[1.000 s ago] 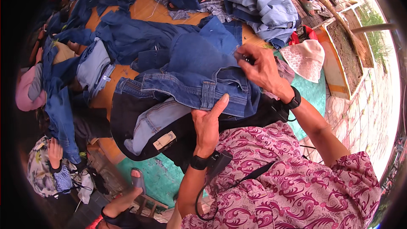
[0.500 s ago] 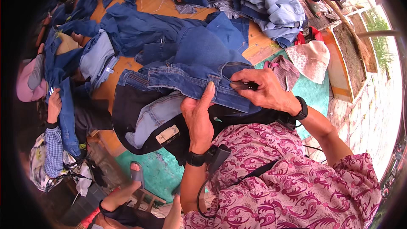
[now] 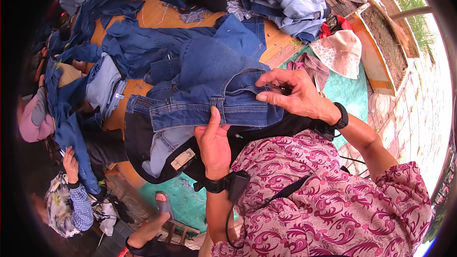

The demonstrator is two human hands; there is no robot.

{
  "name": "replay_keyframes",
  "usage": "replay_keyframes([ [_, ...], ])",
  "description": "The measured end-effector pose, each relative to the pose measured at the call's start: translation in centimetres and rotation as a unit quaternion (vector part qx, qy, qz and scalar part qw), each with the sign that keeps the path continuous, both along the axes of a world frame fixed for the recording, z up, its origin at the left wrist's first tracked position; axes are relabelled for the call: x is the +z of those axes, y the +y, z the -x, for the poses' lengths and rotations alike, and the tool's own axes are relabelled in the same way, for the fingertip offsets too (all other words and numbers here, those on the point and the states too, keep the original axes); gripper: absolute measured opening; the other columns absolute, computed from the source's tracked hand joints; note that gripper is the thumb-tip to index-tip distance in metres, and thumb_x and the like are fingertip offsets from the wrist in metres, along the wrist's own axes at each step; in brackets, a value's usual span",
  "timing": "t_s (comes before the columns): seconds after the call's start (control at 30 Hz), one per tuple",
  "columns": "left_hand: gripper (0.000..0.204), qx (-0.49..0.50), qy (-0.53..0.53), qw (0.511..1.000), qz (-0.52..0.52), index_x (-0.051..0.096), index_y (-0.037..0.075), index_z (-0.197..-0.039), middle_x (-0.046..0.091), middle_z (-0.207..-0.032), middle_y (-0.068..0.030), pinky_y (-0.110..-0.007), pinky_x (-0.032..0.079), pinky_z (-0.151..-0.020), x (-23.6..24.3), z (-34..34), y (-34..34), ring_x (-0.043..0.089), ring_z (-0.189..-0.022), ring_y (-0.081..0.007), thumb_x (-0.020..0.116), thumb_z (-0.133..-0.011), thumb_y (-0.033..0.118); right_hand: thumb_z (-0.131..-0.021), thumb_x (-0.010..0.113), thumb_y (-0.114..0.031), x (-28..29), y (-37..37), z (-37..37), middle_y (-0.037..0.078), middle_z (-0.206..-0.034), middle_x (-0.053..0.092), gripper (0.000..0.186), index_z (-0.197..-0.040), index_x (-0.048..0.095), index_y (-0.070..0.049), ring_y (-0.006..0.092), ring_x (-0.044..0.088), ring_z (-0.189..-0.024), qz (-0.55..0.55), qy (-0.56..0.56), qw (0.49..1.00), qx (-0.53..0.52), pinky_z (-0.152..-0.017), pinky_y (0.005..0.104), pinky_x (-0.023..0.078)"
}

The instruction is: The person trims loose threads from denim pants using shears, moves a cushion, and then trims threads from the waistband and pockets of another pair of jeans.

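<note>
A pair of blue jeans (image 3: 195,81) lies across my lap and the table edge, its waistband turned toward me. My left hand (image 3: 214,147) grips the waistband from below, thumb pressed on top beside a belt loop. My right hand (image 3: 304,96) is bent over the right end of the waistband, thumb and forefinger curled toward each other. A small dark tool (image 3: 280,88) sits in that hand, mostly hidden by the fingers, so its kind is unclear. Beneath the jeans are a black garment (image 3: 138,138) and a light-blue denim piece (image 3: 164,150).
More denim lies on the wooden table (image 3: 157,16), with a pale-blue denim pile (image 3: 288,4) at its far right. A white bucket hat (image 3: 338,54) and a planter box (image 3: 381,47) are on the right. At left, another person's hand (image 3: 70,164) holds denim.
My view has shifted, so the scene sits differently. The waistband now lies flatter, and my left thumb is lower on it. The dark tool in my right hand has become more hidden.
</note>
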State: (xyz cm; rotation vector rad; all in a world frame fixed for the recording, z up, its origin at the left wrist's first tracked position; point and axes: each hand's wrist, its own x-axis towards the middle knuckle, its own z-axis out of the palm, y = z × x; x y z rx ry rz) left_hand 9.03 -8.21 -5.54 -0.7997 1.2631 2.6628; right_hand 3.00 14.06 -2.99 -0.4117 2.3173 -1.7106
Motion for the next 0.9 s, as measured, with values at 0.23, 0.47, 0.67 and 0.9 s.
replay_keyframes([
  [0.23,0.010,0.002,0.024,1.000,0.006,0.065,0.007,-0.104,0.068,-0.107,-0.0051,-0.036,0.053,-0.086,0.2,0.5,0.4,0.066,-0.098,-0.0167,0.063,-0.099,0.015,-0.088,0.073,-0.014,-2.2,0.0,2.3,0.005,-0.081,0.068,0.025,-0.107,0.069,0.002,0.0099,0.058,-0.068,-0.074,0.022,0.995,0.057,-0.060,0.0273,0.045],
  [0.47,0.016,0.000,0.016,1.000,0.021,0.062,0.005,-0.111,0.067,-0.111,-0.0067,-0.039,0.054,-0.091,-0.7,0.3,-0.5,0.066,-0.099,-0.0181,0.062,-0.099,0.016,-0.096,0.065,-0.019,-0.2,1.9,4.3,-0.006,-0.064,0.054,0.020,-0.102,0.072,-0.001,-0.0011,0.041,-0.052,0.157,-0.221,0.962,-0.030,-0.044,0.0193,0.024],
  [0.67,0.018,-0.010,0.025,0.999,0.028,0.062,0.004,-0.111,0.067,-0.111,-0.0075,-0.038,0.054,-0.087,-0.4,0.8,0.2,0.066,-0.099,-0.0181,0.063,-0.099,0.017,-0.101,0.059,-0.033,-1.6,2.8,2.3,-0.002,-0.072,0.062,0.032,-0.107,0.070,-0.003,0.0047,0.051,-0.054,0.017,-0.146,0.989,0.014,-0.048,0.0207,0.041],
  [0.9,0.029,-0.073,-0.006,0.994,0.086,0.064,-0.003,-0.117,0.067,-0.115,-0.0081,-0.032,0.050,-0.093,1.0,0.5,4.5,0.063,-0.102,-0.0152,0.070,-0.092,0.010,-0.098,0.065,-0.033,-2.9,2.2,0.4,-0.002,-0.071,0.060,0.030,-0.098,0.069,-0.004,0.0037,0.051,-0.063,0.062,-0.198,0.978,0.034,-0.055,0.0233,0.039],
])
